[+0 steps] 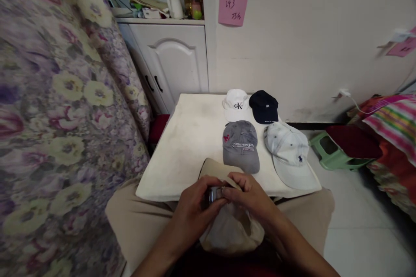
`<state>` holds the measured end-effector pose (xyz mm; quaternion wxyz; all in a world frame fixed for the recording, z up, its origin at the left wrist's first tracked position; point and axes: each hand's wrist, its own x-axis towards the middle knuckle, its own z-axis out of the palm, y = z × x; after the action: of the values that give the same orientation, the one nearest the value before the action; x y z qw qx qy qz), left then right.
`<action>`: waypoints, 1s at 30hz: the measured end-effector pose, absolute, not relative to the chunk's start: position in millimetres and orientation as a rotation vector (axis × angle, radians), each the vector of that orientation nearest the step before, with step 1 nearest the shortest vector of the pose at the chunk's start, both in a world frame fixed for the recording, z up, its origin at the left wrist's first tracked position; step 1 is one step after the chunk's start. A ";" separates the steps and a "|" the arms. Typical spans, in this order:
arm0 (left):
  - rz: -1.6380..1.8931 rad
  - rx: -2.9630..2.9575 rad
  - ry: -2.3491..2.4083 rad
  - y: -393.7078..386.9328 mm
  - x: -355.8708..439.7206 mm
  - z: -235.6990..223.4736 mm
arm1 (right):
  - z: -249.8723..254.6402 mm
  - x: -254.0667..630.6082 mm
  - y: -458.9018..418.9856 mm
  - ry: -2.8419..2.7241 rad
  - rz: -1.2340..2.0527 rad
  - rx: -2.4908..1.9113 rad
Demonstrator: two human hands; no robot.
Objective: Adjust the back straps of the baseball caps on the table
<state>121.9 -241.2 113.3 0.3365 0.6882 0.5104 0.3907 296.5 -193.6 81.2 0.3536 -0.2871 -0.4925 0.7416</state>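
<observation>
A beige cap [232,229] lies upside down over my lap and the near edge of the small white table [182,147]. My left hand [196,203] and my right hand [248,194] are both closed on the strap at the cap's back, pinching its small metal buckle [215,194] between the fingertips. Farther out on the table lie several caps: a grey one [241,145], a pale blue one [289,153], a white one [236,104] and a navy one [264,106].
A flowered cloth [58,117] hangs along the left side. White cupboard doors [172,60] stand behind the table. A pink note [233,3] is stuck on the wall. A green stool [334,151] and striped bedding [390,130] are on the right.
</observation>
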 end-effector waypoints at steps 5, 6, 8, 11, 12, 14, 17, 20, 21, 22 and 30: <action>1.101 1.642 1.183 -236.5 120.2 102.9 | 82.4 295.1 -194.9 -1.155 2.048 -0.707; 1.127 1.596 1.155 -235.7 120.8 99.7 | 82.6 294.8 -195.3 -1.113 2.074 -0.718; 1.170 1.508 1.115 -234.6 123.2 94.0 | 82.8 294.0 -195.7 -1.073 2.084 -0.756; 1.200 1.415 1.134 -234.2 127.1 90.1 | 82.7 293.9 -195.0 -1.150 1.952 -0.782; 1.202 1.386 1.154 -234.1 128.0 90.3 | 82.7 294.3 -194.5 -1.181 1.903 -0.785; 1.203 1.314 1.189 -234.0 128.7 92.1 | 82.9 296.1 -193.3 -1.223 1.841 -0.780; 1.211 1.224 1.217 -234.2 128.2 95.9 | 82.9 299.5 -192.4 -1.193 1.865 -0.720; 1.231 1.208 1.246 -235.1 127.1 96.4 | 81.8 301.0 -192.8 -1.140 1.880 -0.725; 1.243 1.221 1.250 -235.4 126.5 95.4 | 81.4 301.0 -193.1 -1.137 1.875 -0.744; 1.258 1.248 1.250 -235.7 125.8 93.9 | 81.0 300.7 -193.2 -1.139 1.866 -0.764; 1.271 1.762 1.233 -235.4 120.3 87.0 | 78.9 298.3 -192.9 -1.284 1.723 -0.874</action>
<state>120.3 -235.4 87.0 0.3161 0.6692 0.4682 0.4827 298.3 -192.9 78.9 0.3998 -0.3453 -0.5074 0.6809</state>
